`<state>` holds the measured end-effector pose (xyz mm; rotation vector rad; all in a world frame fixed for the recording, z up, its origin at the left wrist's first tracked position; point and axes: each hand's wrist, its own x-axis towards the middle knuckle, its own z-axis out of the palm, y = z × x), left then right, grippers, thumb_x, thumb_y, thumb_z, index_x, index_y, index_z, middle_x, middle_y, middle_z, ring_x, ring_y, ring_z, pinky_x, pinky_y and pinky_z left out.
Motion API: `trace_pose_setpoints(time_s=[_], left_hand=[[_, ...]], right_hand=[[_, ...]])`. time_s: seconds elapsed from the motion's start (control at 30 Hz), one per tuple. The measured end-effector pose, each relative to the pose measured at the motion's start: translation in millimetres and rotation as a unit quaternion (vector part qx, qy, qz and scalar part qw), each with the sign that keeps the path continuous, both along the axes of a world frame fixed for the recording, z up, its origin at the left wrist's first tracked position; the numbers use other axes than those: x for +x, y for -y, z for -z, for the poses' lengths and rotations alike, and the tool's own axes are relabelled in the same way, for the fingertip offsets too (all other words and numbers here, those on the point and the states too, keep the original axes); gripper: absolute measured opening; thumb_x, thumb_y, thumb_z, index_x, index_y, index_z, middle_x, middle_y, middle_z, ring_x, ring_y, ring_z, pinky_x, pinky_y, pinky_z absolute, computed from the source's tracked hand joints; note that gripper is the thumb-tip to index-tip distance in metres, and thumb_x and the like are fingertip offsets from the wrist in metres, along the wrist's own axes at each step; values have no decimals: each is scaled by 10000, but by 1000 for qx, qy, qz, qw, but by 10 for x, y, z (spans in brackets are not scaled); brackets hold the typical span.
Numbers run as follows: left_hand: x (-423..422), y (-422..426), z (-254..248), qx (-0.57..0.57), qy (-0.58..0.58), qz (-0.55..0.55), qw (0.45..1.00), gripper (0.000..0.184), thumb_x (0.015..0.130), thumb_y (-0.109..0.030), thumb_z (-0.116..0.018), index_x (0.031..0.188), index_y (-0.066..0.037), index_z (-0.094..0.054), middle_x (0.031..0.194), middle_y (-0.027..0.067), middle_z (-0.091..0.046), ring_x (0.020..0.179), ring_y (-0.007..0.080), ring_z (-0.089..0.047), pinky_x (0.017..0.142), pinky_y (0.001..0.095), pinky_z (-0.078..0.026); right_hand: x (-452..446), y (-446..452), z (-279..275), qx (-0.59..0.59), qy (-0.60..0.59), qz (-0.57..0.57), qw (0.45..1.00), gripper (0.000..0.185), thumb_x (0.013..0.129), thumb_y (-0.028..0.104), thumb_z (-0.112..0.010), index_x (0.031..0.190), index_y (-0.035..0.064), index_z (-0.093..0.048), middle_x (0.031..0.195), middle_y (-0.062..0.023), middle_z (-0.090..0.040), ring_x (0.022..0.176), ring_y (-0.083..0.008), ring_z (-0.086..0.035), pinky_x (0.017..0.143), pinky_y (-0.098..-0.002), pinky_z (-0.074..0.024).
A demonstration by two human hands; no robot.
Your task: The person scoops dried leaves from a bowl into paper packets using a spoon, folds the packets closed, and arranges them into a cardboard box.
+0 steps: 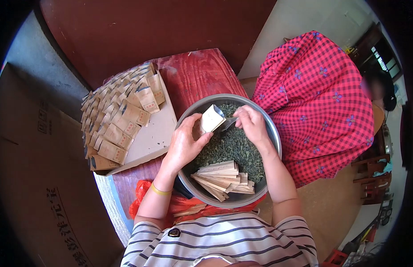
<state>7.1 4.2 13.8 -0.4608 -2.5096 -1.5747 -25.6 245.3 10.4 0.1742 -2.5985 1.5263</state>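
Observation:
My left hand (187, 140) holds a small paper packet (212, 119) with its open mouth facing right, above a large metal bowl (186, 180). The fingers of my right hand (251, 124) are closed on the handle of a metal spoon (228, 123), whose head is at the packet's mouth. Dark green dried leaves (228, 147) fill much of the bowl. A fanned stack of flat paper packets (224, 178) rests on the leaves at the near side of the bowl.
Many upright packets (113, 115) stand in a shallow cardboard tray (148, 144) at the left, on a red wooden table (199, 73). Red plastic (142, 196) lies near my left forearm. Checked red cloth (313, 107) is at the right; a person (380, 91) is behind it.

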Motion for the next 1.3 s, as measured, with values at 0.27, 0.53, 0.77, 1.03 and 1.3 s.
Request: trace_pose_setpoints(time_s=[0.27,0.53,0.77,1.03,1.3], left_hand=[[13,-14,-3,-5,20,-1,1000,556,799,-160,-802,1257,48,-565,1149,213,-662,1096,317,-649,942,391,-504],[7,-20,-17,-22,23,5,999,561,795,-165,-803,1258,44,-564,1151,220,-659,1092,338,-650,934,400,-508],[12,-9,-26,-25,15,7,1000,559,799,-171,-802,1256,47,-564,1147,220,-661,1087,338,-653,923,400,-514],[10,-14,-18,-15,1,5,1000,570,803,-181,-796,1261,55,-551,1149,241,-645,1063,374,-657,918,424,-529],[9,-15,0,-3,9,5,1000,569,802,-182,-796,1258,55,-553,1153,242,-645,1073,377,-654,920,432,-527]], right_hand=[[49,-85,-160,-149,-149,69,975,378,1055,334,-485,960,6,-648,716,-36,-626,678,-94,-597,650,-253,-485],[214,98,-327,88,-304,-19,948,193,997,170,-554,913,27,-654,754,-75,-659,687,-238,-644,681,-350,-487],[216,42,-347,143,-372,-3,917,92,959,128,-585,929,59,-638,767,-69,-682,692,-269,-645,687,-385,-473],[78,-40,-197,314,-271,12,910,151,970,189,-579,884,72,-618,741,-129,-682,742,-319,-668,749,-448,-479],[121,195,39,254,-97,-96,958,184,968,209,-557,942,52,-650,765,-201,-694,775,-402,-691,756,-477,-533]])
